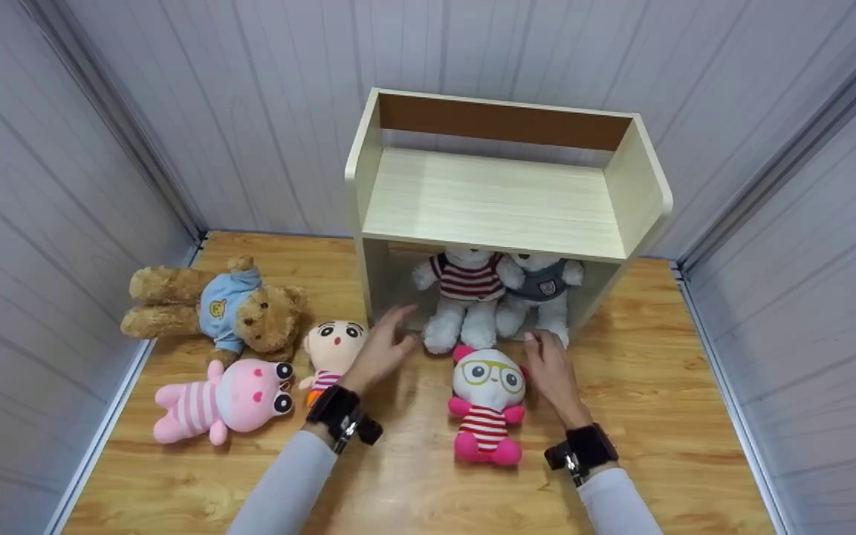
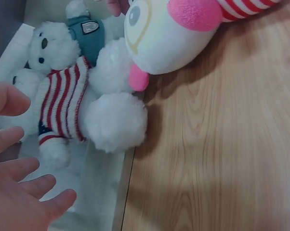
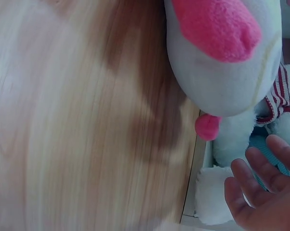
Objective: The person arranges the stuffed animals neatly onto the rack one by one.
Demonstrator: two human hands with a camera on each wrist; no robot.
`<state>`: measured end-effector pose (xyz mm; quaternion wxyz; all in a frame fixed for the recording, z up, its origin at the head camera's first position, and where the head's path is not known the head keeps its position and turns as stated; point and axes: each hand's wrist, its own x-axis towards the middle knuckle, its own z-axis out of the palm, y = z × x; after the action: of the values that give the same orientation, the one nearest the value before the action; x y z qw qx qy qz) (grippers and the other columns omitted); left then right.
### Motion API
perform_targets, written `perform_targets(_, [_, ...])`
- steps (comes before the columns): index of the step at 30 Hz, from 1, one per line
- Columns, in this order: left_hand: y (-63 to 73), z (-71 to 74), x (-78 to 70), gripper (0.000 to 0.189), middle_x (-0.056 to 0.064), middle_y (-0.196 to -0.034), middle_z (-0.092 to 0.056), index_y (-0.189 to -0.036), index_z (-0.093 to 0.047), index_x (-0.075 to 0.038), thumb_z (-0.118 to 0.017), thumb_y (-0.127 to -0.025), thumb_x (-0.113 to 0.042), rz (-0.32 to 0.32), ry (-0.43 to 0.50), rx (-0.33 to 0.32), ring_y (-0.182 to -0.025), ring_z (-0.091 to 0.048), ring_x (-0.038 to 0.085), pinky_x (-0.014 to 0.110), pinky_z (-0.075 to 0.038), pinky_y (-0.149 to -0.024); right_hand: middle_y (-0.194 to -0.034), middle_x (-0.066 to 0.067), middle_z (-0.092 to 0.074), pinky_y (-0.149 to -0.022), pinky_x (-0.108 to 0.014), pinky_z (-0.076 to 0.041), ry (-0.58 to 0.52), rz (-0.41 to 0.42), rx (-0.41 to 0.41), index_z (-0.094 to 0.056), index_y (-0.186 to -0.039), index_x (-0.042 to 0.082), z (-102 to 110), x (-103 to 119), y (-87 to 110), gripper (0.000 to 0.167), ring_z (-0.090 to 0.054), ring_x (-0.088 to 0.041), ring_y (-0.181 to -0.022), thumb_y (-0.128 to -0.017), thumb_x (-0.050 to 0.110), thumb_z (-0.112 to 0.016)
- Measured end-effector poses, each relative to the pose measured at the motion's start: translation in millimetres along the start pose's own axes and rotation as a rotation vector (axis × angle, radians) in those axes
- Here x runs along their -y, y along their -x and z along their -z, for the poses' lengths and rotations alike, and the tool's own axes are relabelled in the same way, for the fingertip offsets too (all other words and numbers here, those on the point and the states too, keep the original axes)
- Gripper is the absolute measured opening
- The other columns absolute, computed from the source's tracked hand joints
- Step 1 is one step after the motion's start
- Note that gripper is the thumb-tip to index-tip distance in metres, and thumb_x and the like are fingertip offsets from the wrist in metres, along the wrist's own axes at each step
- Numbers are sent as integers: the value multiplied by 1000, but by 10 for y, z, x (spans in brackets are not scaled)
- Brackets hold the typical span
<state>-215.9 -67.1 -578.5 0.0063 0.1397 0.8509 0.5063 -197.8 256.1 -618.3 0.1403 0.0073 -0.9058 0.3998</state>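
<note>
Left hand, grip wide and empty, is at 8 o'clock of striped bear, right hand, grip loose and empty, at 6 of vest bear, both bears in shelf's lower bay, panda between hands.

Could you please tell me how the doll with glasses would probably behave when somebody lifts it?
The doll with glasses is probably light and soft, since it looks like stuffed fabric. Its head is wider than its striped body, so it may tip head-first if held by the feet. The fuzzy pink parts suggest it should not be slippery.
</note>
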Motion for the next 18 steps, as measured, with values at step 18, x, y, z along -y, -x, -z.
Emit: perform_targets(18, [438, 850, 148, 44, 16, -150, -52, -137, -63, -3, -63, -94, 6, -151, -60, -197, -136, -49, 38, 58, -49, -101, -121, -26, -66, -100, -55, -49, -140, -69, -7, -57, -132, -5, 128, -77, 69, 36, -63, -42, -112, -110, 23, -51])
